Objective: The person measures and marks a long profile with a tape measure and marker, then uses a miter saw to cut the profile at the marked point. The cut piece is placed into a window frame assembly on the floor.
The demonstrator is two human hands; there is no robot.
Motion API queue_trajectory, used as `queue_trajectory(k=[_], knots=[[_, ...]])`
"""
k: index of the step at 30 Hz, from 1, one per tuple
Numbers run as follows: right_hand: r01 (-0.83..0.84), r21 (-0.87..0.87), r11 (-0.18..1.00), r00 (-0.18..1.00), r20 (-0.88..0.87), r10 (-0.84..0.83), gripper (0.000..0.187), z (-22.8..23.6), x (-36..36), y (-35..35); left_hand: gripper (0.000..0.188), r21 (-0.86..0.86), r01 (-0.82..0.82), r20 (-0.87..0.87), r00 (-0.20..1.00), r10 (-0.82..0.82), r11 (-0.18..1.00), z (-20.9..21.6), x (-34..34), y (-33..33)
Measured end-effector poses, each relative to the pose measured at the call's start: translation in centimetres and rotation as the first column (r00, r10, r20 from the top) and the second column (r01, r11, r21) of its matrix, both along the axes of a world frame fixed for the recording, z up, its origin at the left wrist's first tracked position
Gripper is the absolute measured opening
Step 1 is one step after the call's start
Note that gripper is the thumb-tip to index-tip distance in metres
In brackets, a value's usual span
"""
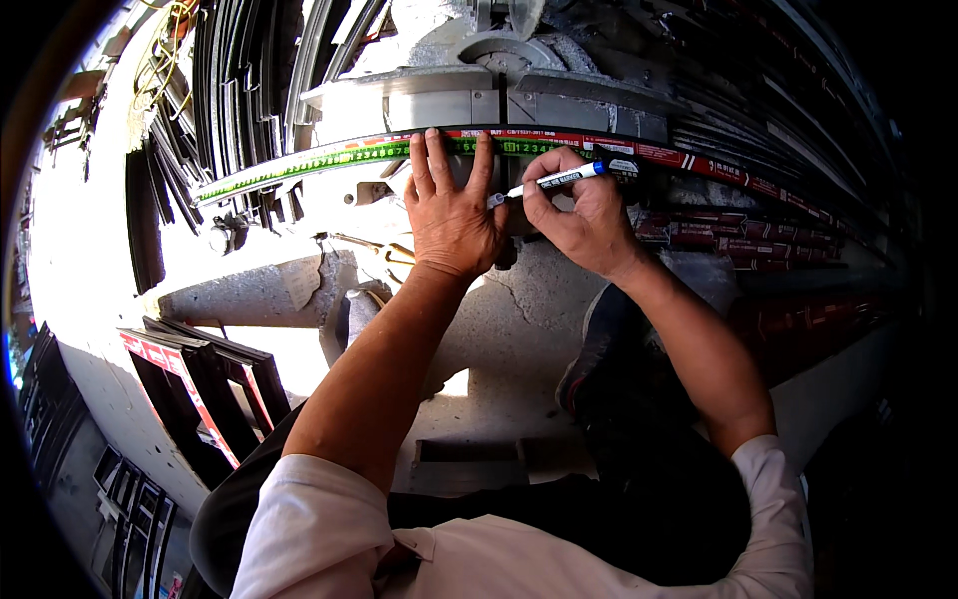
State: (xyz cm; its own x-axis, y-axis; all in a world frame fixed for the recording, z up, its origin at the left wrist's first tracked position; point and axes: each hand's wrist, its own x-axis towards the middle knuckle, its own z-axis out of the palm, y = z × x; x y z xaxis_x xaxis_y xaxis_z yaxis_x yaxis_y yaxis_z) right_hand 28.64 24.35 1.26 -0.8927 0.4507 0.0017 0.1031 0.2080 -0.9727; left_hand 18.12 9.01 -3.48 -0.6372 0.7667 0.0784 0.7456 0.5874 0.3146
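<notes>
My left hand [451,215] lies flat, fingers apart, its fingertips pressing on a long dark metal strip with a red printed film [664,155]. Along the strip's near edge runs a green tape measure blade [374,153], passing under those fingers. A white marker pen [559,181] with a blue end is in my right hand [589,215], pinched and tilted, its other end pointing at my left thumb. By that thumb is a small pale piece [496,200]; I cannot tell whether it is the pen's cap. The dark tape case [621,166] sits just beyond my right hand.
Behind the strip stands a grey metal saw bed [429,104] with a fence and a round base. Dark profiles [239,70] are stacked back left, red-filmed ones [748,240] at right. Orange-handled pliers [394,252] lie near my left forearm. Black frames [205,384] stand lower left.
</notes>
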Motion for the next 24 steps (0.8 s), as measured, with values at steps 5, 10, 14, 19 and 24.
queue_trajectory(k=[5, 10, 14, 19, 24], knots=[[-0.007, 0.044, 0.999, 1.0, 0.004, 0.007, 0.009, -1.1, -0.6, -0.8, 0.082, -0.012, -0.002, -0.029, 1.0, 0.001, 1.0, -0.3, 0.0, 0.0], [-0.031, 0.007, 0.999, 0.999, 0.035, 0.031, 0.009, -2.7, -0.6, -1.2, 0.078, -0.051, 0.001, -0.026, 1.0, -0.003, 0.999, -0.4, -0.1, -0.1], [-0.037, 0.039, 0.999, 0.995, 0.09, 0.033, 0.012, -2.8, -0.7, -1.4, 0.078, -0.063, 0.001, -0.033, 0.999, -0.003, 0.998, -0.5, -0.1, -0.1], [-0.094, 0.257, 0.962, 0.995, 0.042, 0.086, 0.014, -1.2, -1.1, -1.3, 0.077, -0.034, -0.002, -0.042, 0.999, 0.0, 0.999, -0.8, -0.1, 0.0], [-0.157, 0.475, 0.866, 0.985, 0.009, 0.173, 0.019, -0.9, -1.3, -1.5, 0.078, -0.023, -0.01, -0.043, 0.999, 0.009, 1.0, -0.9, 0.0, 0.0]])
